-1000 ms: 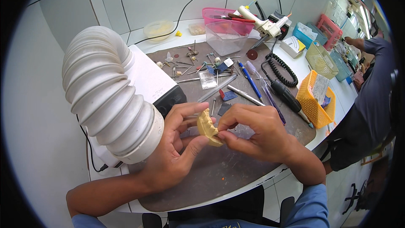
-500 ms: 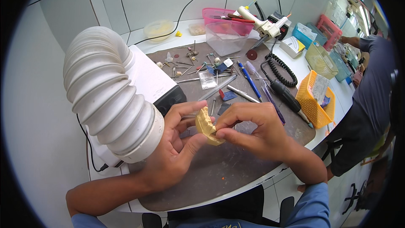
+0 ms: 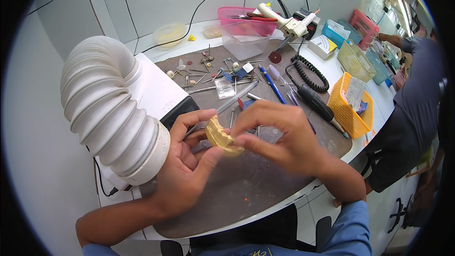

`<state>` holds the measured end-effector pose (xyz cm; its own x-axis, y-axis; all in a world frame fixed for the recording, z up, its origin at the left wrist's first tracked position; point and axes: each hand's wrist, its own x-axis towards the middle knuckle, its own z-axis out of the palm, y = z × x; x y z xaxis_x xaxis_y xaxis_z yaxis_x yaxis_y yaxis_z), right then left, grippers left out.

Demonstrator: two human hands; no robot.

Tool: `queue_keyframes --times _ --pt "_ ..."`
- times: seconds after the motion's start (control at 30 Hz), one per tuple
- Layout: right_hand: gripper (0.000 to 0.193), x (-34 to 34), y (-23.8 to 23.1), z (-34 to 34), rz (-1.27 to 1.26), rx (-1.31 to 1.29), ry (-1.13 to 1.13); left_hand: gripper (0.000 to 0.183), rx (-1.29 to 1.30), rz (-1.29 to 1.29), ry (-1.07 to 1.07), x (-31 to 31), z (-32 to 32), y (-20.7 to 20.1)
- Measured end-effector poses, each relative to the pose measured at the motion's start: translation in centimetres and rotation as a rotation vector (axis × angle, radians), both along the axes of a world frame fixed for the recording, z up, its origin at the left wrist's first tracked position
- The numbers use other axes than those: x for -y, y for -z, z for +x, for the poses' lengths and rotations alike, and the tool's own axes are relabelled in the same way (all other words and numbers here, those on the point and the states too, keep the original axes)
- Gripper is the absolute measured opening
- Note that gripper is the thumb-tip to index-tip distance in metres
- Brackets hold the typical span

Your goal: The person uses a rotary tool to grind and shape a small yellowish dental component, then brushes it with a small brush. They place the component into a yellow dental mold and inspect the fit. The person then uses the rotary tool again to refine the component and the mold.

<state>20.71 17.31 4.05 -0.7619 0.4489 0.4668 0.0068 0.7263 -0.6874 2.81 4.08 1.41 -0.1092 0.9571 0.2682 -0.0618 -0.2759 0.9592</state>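
A yellow plaster dental model (image 3: pixel 218 137), arch-shaped with tooth forms along its edge, is held over the near part of the bench mat. My left hand (image 3: pixel 187 161) grips it by its left and lower sides, thumb in front and fingers behind. At its right edge is my right hand (image 3: pixel 277 137), thumb and forefinger brought close together in a pinch at the model's inner side. That hand is slightly blurred, and whatever sits between its fingertips is too small to make out. Behind the hands lies a clear plastic tube (image 3: pixel 237 97).
A white ribbed suction hose (image 3: pixel 111 114) stands close beside my left hand. Loose burs and small tools (image 3: pixel 208 66) cover the mat's far side. A black handpiece (image 3: pixel 316 103) and yellow basket (image 3: pixel 348 109) are at right. A person (image 3: pixel 417 90) stands beyond the bench's right side.
My right fingertips have lifted slightly off the model's inner side, and the right hand is blurred. The left hand still holds the model, tilted a little differently. The whole view has shifted slightly.
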Motion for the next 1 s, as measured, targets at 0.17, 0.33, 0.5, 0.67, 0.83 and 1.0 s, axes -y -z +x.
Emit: queue_keyframes --times 0.17,0.33,0.5,0.67,0.83,1.0 --pt "0.009 -1.8 -2.1 1.4 0.063 0.246 0.199 0.056 0.154 -0.151 0.037 0.6 -0.2 -0.6" --pt "0.009 -3.2 -0.6 2.3 0.282 0.451 0.126 0.057 0.363 -0.308 0.122 0.7 0.1 -0.6" --pt "0.009 -2.7 -0.2 1.8 0.313 0.5 0.105 0.057 0.379 -0.328 0.135 0.6 0.1 -0.2" --pt "0.011 -2.3 0.4 1.1 0.329 0.551 0.152 0.057 0.354 -0.311 0.132 0.5 0.1 0.0" --pt "0.012 -1.9 0.3 1.0 0.303 0.452 0.166 0.058 0.363 -0.299 0.137 0.5 0.0 0.0" --pt "0.019 -0.6 -0.8 1.1 0.068 0.219 -0.018 0.056 0.338 -0.287 0.134 0.5 -0.1 0.2"
